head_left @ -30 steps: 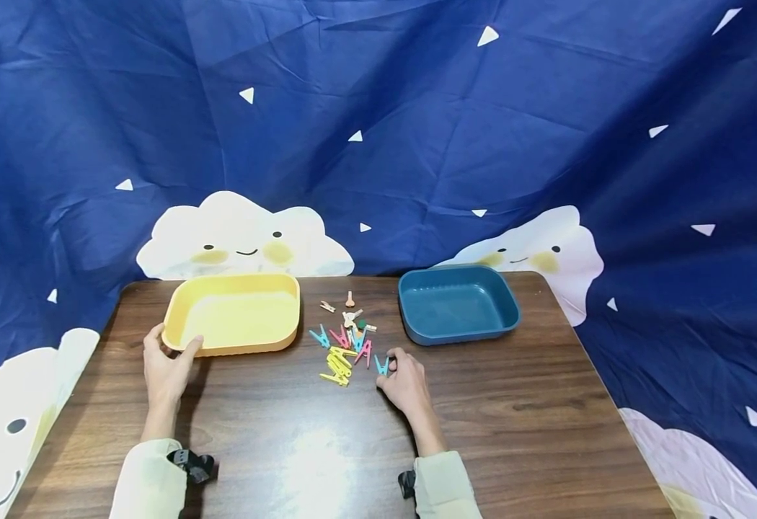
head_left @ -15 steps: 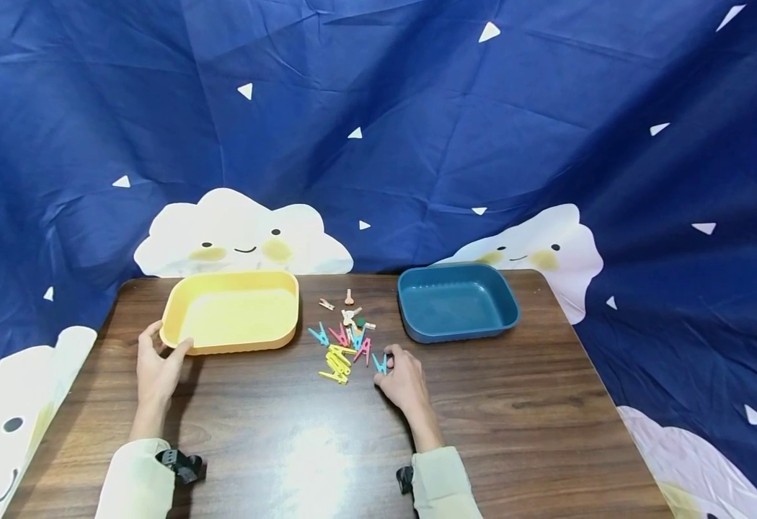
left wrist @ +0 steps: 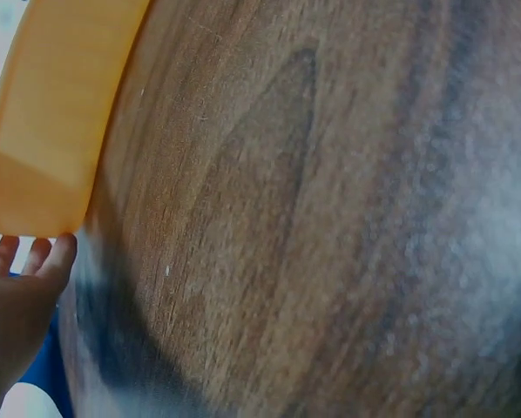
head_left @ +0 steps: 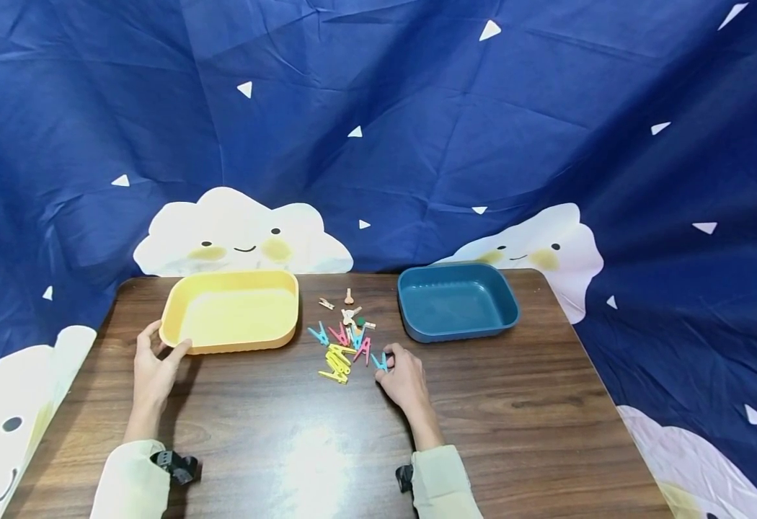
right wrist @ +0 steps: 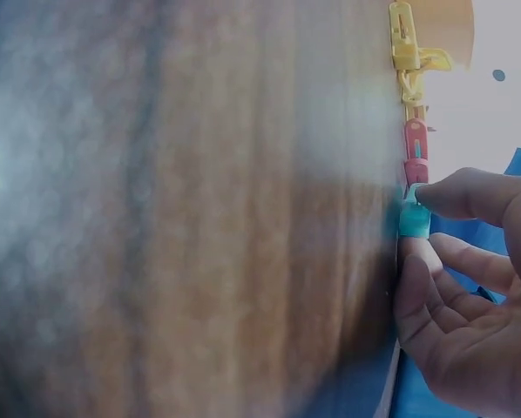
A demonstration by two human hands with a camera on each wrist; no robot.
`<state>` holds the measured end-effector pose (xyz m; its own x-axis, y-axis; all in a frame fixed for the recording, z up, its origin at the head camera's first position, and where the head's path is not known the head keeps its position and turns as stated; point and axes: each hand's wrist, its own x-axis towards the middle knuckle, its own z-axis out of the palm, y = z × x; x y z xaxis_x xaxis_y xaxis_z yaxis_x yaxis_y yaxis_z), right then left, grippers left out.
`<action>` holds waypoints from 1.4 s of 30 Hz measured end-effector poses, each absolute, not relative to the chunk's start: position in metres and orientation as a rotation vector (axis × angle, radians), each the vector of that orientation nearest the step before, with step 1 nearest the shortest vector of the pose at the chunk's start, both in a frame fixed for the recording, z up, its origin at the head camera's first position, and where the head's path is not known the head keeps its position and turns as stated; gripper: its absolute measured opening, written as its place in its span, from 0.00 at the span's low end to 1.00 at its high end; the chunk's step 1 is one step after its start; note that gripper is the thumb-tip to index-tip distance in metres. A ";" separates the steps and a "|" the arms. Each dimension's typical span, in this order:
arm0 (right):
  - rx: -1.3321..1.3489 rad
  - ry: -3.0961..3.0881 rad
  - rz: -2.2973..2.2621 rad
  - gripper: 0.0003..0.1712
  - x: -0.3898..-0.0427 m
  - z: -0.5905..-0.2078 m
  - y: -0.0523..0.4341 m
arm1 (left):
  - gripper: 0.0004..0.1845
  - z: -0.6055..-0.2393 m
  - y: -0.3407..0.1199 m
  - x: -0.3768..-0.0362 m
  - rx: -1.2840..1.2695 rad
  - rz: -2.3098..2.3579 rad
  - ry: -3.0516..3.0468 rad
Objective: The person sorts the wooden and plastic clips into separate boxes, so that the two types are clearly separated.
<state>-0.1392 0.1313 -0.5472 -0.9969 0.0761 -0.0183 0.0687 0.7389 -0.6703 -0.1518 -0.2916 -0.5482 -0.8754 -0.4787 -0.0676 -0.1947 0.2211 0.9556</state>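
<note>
In the head view my left hand point(head_left: 156, 367) is at the near left corner of a yellow tray point(head_left: 229, 348). Its fingers and thumb lie spread around that corner; the left wrist view shows fingertips against the tray's outer wall. Right of the table's middle, my right hand point(head_left: 406, 376) pinches a light-blue clothespin point(head_left: 381, 362) between thumb and fingers. In the right wrist view the thumb presses one side of this clothespin point(right wrist: 414, 219). Left of it lies a loose group of pink clothespins point(head_left: 363, 350), yellow clothespins point(head_left: 338, 360) and other blue ones point(head_left: 319, 334).
Behind the coloured clothespins lie several small wooden clips point(head_left: 349, 316), one with a green piece point(head_left: 361, 321). A dark blue tray point(head_left: 459, 334) stands at the back right of the wooden table point(head_left: 515, 418). A blue cloth point(head_left: 378, 94) with clouds hangs behind the table.
My left hand has slid slightly left along the yellow tray's corner, its thumb shifting toward the corner. The right hand and the blue clothespin have barely moved.
</note>
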 end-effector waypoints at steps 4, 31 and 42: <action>-0.130 -2.910 1.146 0.23 -0.139 -0.548 0.132 | 0.41 -0.549 -0.293 -0.151 0.633 -1.720 -2.244; -0.099 -2.835 1.248 0.19 -0.146 -0.535 0.125 | 0.41 -0.552 -0.296 -0.154 0.630 -1.765 -2.222; -0.071 -2.809 1.366 0.20 -0.152 -0.532 0.119 | 0.40 -0.551 -0.295 -0.152 0.624 -1.737 -2.242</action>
